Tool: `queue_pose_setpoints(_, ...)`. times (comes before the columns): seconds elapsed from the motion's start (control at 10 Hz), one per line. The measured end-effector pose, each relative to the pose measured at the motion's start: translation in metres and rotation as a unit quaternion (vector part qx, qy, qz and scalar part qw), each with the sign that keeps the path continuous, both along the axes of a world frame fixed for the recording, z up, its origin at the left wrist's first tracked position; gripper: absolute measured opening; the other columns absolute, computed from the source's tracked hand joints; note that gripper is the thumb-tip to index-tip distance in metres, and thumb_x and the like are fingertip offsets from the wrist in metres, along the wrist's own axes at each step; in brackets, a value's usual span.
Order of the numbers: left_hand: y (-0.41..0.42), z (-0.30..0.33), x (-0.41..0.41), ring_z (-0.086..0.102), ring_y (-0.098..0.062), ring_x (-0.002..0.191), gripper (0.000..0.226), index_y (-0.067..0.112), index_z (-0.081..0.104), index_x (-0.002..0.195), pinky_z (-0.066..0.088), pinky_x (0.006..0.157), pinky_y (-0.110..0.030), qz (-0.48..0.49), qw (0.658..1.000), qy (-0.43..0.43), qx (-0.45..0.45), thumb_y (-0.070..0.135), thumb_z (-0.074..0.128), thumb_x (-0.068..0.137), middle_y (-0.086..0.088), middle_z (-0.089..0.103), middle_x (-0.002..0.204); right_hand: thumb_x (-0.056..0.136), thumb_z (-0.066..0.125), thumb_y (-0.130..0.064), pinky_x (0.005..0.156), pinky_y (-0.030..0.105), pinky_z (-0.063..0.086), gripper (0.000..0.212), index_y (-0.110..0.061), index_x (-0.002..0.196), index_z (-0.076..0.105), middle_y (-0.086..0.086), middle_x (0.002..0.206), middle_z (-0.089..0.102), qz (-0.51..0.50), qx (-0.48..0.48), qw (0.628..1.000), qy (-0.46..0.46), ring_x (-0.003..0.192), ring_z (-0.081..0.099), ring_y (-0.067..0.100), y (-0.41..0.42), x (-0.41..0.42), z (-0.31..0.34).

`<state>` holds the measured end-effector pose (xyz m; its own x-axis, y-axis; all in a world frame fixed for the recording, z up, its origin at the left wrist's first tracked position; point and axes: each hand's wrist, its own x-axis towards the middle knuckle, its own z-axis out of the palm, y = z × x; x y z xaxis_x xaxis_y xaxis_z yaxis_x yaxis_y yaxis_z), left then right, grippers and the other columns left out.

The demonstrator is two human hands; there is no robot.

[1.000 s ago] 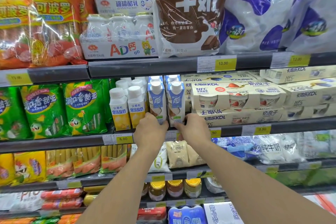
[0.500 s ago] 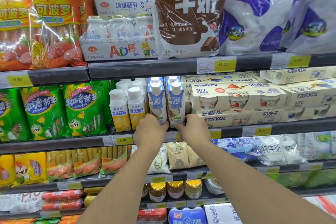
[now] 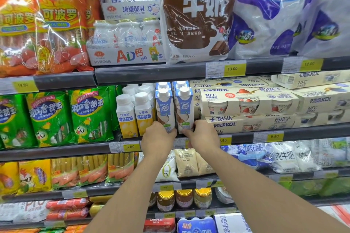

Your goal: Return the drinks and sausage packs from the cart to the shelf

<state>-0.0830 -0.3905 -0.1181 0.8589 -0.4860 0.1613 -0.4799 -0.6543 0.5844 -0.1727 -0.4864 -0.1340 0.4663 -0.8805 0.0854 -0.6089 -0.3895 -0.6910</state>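
Two blue-and-white drink cartons stand upright at the front of the middle shelf (image 3: 189,141). My left hand (image 3: 158,137) is closed around the base of the left carton (image 3: 164,107). My right hand (image 3: 201,136) grips the base of the right carton (image 3: 184,108). More of the same cartons stand behind them. Yellow-and-white yogurt bottles (image 3: 132,117) are just to the left. Green sausage packs (image 3: 89,115) fill the left of this shelf, and orange sausage packs (image 3: 58,24) lie on the shelf above. The cart is out of view.
Cream yogurt multipacks (image 3: 248,104) are stacked close on the right of the cartons. A brown milk bag (image 3: 195,15) and purple-white bags (image 3: 274,13) hang over the shelf above. Jars (image 3: 184,198) and more sausage packs (image 3: 81,172) sit on lower shelves.
Both hands stay on the bases of the two front cartons. The cartons look almost unmoved on the shelf edge.
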Motion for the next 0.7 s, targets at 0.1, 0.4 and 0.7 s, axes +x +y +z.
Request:
queue_pose_setpoints(0.1, 0.005, -0.003, 0.002, 0.068, -0.025, 0.065, 0.041, 0.012, 0.057, 0.083, 0.057, 0.059, -0.035, -0.029, 1.000, 0.007, -0.009, 0.052, 0.065, 0.079, -0.003, 0.067, 0.075, 0.084, 0.068, -0.054, 0.070, 0.043, 0.061, 0.035, -0.019, 0.087, 0.067, 0.004, 0.077, 0.073, 0.004, -0.001, 1.000, 0.006, 0.072, 0.072, 0.024, 0.000, -0.002, 0.002)
queue_pose_setpoints(0.4, 0.060, -0.004, 0.016, 0.066, -0.018, 0.077, 0.067, 0.016, 0.037, 0.134, 0.057, 0.065, -0.037, -0.141, 0.988, 0.061, -0.015, 0.052, 0.066, 0.085, -0.001, 0.065, 0.089, 0.092, 0.062, -0.047, 0.058, 0.038, 0.061, 0.032, -0.016, 0.095, 0.056, 0.007, 0.083, 0.072, 0.015, 0.005, 1.000, -0.019, 0.046, 0.070, 0.015, 0.017, -0.016, 0.004)
queue_pose_setpoints(0.7, 0.100, 0.026, 0.043, 0.056, -0.022, 0.108, 0.051, 0.014, 0.049, 0.131, 0.049, 0.095, -0.041, -0.256, 0.939, -0.105, 0.205, 0.050, 0.053, 0.094, -0.005, 0.059, 0.123, 0.096, 0.055, -0.049, 0.079, 0.037, 0.054, 0.041, -0.016, 0.120, 0.063, 0.003, 0.105, 0.069, 0.041, -0.120, 0.989, 0.074, 0.096, 0.064, 0.023, 0.052, -0.049, 0.041)
